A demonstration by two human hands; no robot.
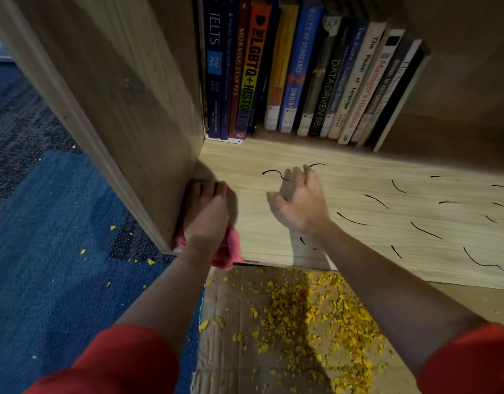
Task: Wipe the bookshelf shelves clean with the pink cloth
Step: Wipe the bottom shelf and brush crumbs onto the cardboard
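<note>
**Cloth pressed into the shelf's left corner**

At the bottom of the frame a cardboard sheet (225, 351) lies strewn with yellow crumbs (316, 317). Just above, centre left, the left hand (208, 211) grips the bunched pink cloth (230, 248), pressing it onto the shelf (358, 172) against the side panel (125, 95). The right hand (299, 200), at centre, is spread and holds nothing. The wipe would go best in overlapping strokes rightward, drawing the black strands (427, 230) forward, away from the books (302, 69) at the top.

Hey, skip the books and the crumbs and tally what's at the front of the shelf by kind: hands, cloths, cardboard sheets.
hands: 2, the left hand and the right hand
pink cloth: 1
cardboard sheet: 1
total: 4
</note>
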